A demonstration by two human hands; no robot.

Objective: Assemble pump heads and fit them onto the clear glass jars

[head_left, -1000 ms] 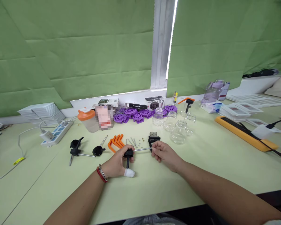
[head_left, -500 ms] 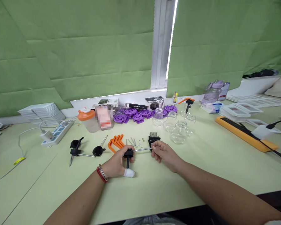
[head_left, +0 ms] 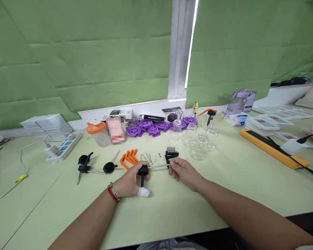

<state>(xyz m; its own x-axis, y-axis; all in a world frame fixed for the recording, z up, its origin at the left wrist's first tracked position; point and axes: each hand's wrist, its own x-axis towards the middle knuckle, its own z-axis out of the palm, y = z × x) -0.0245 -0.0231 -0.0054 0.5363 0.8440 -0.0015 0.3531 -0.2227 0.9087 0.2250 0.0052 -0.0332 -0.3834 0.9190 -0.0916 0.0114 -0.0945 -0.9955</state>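
Note:
My left hand (head_left: 134, 178) is closed around a black round cap with a black stem (head_left: 143, 171), the stem pointing down towards me. A white wrap covers one of its fingertips. From the cap a thin metal rod (head_left: 158, 166) runs right to my right hand (head_left: 181, 170), whose fingers pinch its far end. Just beyond my hands lie several orange crank handles (head_left: 130, 157), small metal pins (head_left: 149, 158) and tiny loose parts (head_left: 158, 156). Black plastic pieces (head_left: 172, 155) and springs (head_left: 171, 149) are behind my right fingers.
Black caps with rods (head_left: 83, 168) lie to the left. Clear glass jars (head_left: 198, 151) stand behind my right hand, purple plastic parts (head_left: 146, 125) at the back. An orange-lidded cup (head_left: 96, 133), a white power strip (head_left: 64, 147) and an orange power strip (head_left: 273, 149) are farther out.
My hands, the cap and the rod look nearly unmoved. The cable at far left lies differently, and something blurred, with a white piece, shows at the right edge.

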